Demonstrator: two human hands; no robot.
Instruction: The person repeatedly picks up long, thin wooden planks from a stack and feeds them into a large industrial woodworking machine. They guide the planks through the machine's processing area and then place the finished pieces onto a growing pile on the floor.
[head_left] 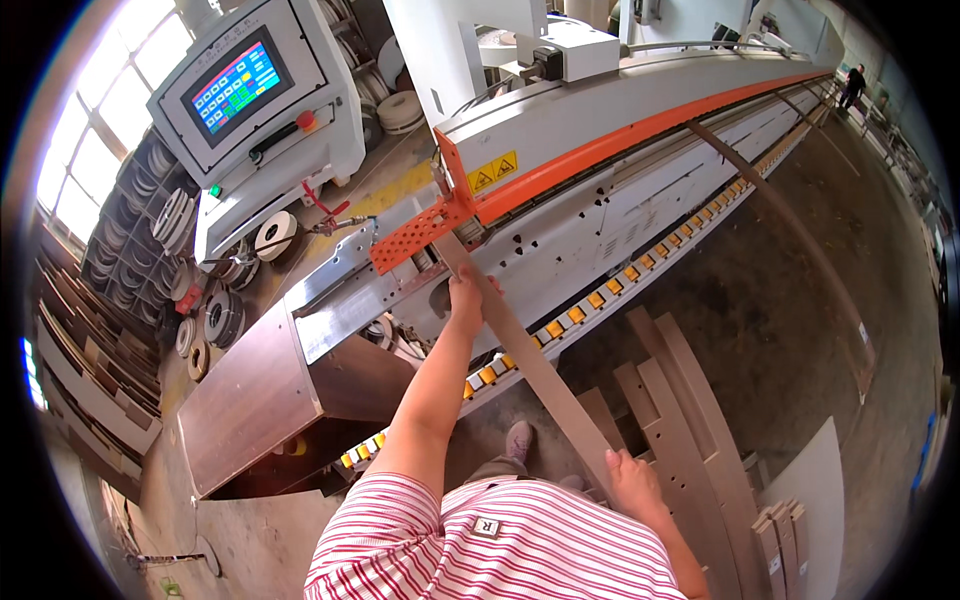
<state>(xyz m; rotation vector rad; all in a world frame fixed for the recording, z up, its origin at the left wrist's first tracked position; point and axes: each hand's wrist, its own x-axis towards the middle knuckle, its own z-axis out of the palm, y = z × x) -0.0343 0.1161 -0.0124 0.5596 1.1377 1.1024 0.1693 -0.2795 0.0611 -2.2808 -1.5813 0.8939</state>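
A long, narrow grey-brown board (545,385) slants across the view, its far end at the infeed of a long white and orange edge banding machine (640,130). My left hand (466,298) grips the board near that end, just below the perforated orange plate (422,235). Lower down, my right hand (634,482) is closed on the board's near part, close to my body. The very tip of the board at the machine is partly hidden under the orange plate.
A control panel with a lit screen (238,88) stands at the upper left. Rolls of edge banding (277,236) lie on the floor beside it. A brown cabinet (250,410) stands at left. More boards (690,450) lean at my right. Another person (852,88) stands far off.
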